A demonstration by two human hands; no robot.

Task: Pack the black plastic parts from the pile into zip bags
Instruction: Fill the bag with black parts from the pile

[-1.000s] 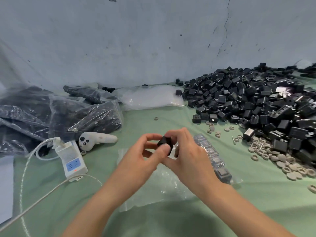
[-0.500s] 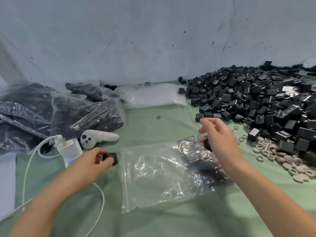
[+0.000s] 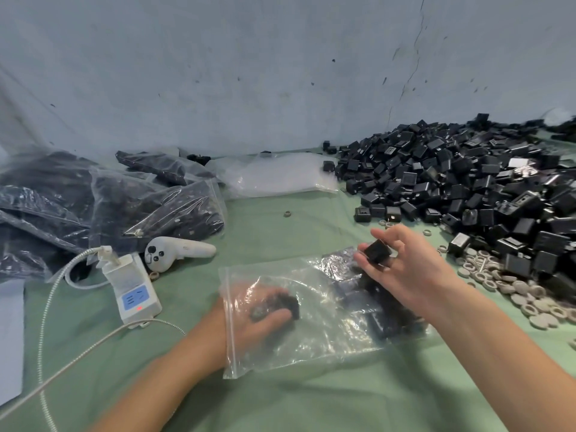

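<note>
Far left: filled zip bags (image 3: 124,207) heaped back to the wall. In front of them is a white charger block (image 3: 134,291) w/ its cable (image 3: 46,307) looping to the near edge, and a white VR controller (image 3: 177,252) just beside it. Open green tabletop (image 3: 280,400) runs btwn the controller and the stack of empty zip bags (image 3: 280,174) at the back, and all along the near edge.

Centre: clear zip bag (image 3: 311,338) lies flat, mouth to the left. The left hand (image 3: 258,319) shows thru the plastic, seemingly inside, fingers curled round a black part (image 3: 291,304). More parts sit at the bag's right end. The right hand (image 3: 408,269) hovers over that end, pinching a second black part (image 3: 377,251). Hands well apart.

Right: the pile (image 3: 467,188) spreads to the right edge, w/ grey rings (image 3: 514,291) along its near fringe.

Vs half a sec ago: left hand was outside the bag, by the charger; right hand was lower, on the bag.
</note>
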